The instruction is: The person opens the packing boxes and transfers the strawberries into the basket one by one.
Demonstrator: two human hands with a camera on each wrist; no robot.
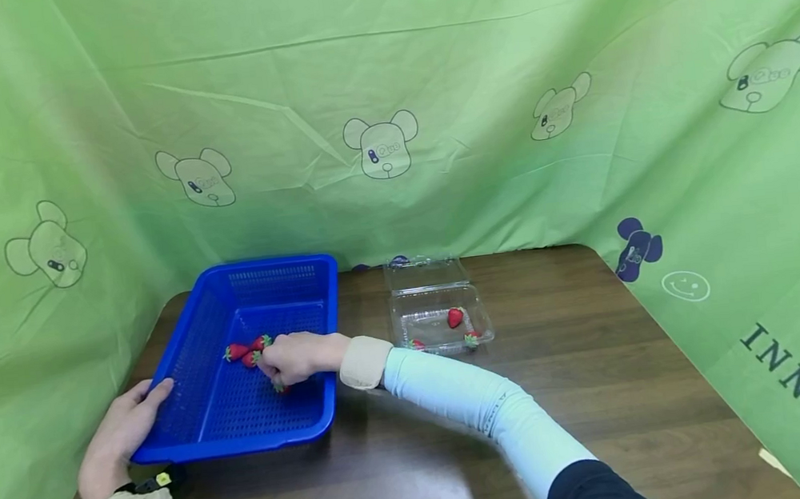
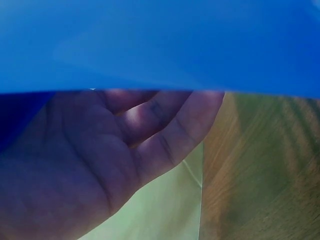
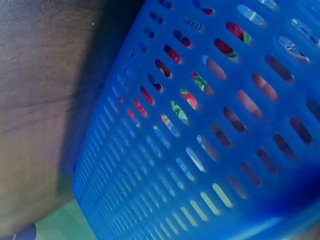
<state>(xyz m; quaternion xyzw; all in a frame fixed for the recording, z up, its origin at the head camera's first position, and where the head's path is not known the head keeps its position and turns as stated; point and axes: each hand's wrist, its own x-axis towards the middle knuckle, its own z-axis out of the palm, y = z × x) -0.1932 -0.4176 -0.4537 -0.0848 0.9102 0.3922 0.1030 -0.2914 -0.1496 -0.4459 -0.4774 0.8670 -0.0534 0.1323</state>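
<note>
A blue plastic basket (image 1: pixel 333 304) with slotted sides stands at the left of the table. My left hand (image 1: pixel 123 425) grips its near left rim, thumb over the edge and fingers underneath; in the left wrist view the left hand (image 2: pixel 95 145) shows below the blue rim. Inside the basket, my right hand (image 1: pixel 298 356) points downward with bent fingers. A strawberry (image 1: pixel 281 389) shows at its fingertips, mostly covered by the hand. Beside those fingers lie several strawberries (image 1: pixel 236 352) on the basket floor. Through the slots, the right wrist view shows red strawberries (image 3: pixel 171 54) and parts of the fingers.
To the right of the basket, an open clear plastic box (image 1: pixel 478 306) holds 3 strawberries, its lid (image 1: pixel 427 273) folded back. The brown wooden table (image 1: pixel 559 322) is enclosed by green cloth (image 1: pixel 454 59) at the back and sides.
</note>
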